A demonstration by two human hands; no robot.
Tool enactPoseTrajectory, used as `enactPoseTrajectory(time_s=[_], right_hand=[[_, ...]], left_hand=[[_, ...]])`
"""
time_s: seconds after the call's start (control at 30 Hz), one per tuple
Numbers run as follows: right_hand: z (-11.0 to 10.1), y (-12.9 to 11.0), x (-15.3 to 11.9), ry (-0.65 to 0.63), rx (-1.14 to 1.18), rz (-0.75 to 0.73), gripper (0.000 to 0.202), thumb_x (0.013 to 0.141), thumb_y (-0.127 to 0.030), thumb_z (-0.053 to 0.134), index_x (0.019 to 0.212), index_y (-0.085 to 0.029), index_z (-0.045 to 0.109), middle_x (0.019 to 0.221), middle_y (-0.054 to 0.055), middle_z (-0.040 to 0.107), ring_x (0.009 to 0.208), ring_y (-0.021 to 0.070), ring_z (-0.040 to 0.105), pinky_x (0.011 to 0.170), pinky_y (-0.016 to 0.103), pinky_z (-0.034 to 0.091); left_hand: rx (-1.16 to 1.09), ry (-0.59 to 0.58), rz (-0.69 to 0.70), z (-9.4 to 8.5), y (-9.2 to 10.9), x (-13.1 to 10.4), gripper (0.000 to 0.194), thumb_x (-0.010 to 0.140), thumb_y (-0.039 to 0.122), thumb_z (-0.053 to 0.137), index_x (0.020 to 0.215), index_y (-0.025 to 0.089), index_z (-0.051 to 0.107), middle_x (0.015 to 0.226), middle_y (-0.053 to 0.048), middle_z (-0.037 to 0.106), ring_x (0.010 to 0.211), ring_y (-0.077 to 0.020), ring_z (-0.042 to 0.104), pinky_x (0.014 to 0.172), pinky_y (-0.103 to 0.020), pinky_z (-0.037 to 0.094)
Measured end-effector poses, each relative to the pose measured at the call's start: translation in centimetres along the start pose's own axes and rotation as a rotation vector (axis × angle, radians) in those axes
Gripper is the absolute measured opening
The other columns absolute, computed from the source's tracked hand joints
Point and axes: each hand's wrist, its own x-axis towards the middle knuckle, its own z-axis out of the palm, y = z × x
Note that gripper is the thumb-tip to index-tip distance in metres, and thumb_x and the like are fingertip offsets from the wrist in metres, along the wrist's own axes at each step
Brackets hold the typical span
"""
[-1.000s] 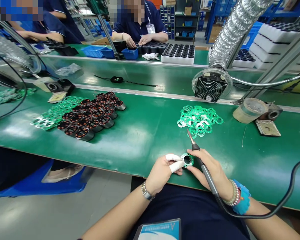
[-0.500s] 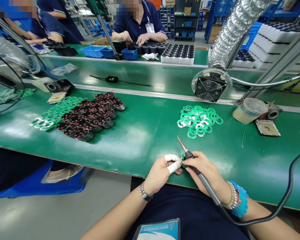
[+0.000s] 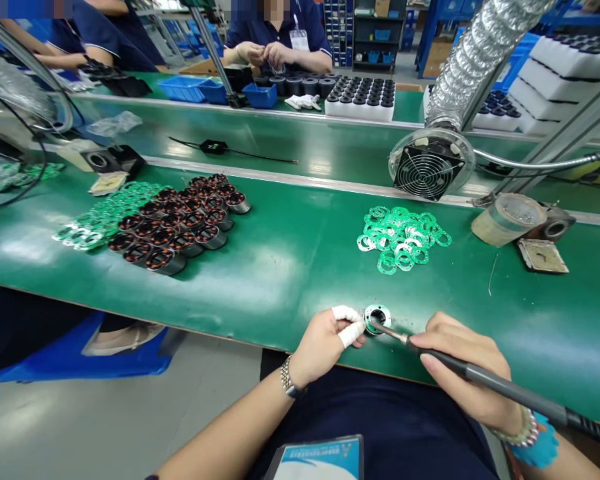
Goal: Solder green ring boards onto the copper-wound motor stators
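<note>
My left hand (image 3: 330, 340), with white tape on its thumb and a finger, pinches the left side of a motor stator (image 3: 367, 331) near the table's front edge. A green ring-shaped circuit board (image 3: 386, 312) lies on top of the stator. In my right hand (image 3: 470, 367) is a soldering iron (image 3: 473, 375), its fingers closed round the grip. The iron's tip reaches left to the ring board and appears to touch it; the exact contact is too small to tell.
Loose ring boards (image 3: 405, 237) lie behind my hands. Stators with copper windings (image 3: 180, 223) stand in rows at left, beside more green boards (image 3: 107, 217). At right are a fume fan (image 3: 427, 172), a tub (image 3: 507, 220) and a sponge tray (image 3: 544, 257). A co-worker (image 3: 280, 40) sits opposite.
My right hand has moved right, off the stator, and the soldering iron has swung so its tip points left onto the ring board. My left hand keeps its pinch.
</note>
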Motion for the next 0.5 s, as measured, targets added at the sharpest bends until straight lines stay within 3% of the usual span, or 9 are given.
enactPoseTrajectory(time_s=[0.5], right_hand=[[0.16,0.17,-0.12,-0.037,0.028,0.016,0.026,0.076,-0.003,0.054,0.098,-0.014,0.064,0.068,0.006,0.059,0.067,0.0166,0.052,0.057,0.031,0.044]], left_hand=[[-0.005,0.004,-0.008,0.03,0.16,0.12,0.015,0.074,0.027,0.062,0.073,0.013,0.056,0.060,-0.001,0.065,0.056,-0.0108,0.061,0.061,-0.023,0.048]])
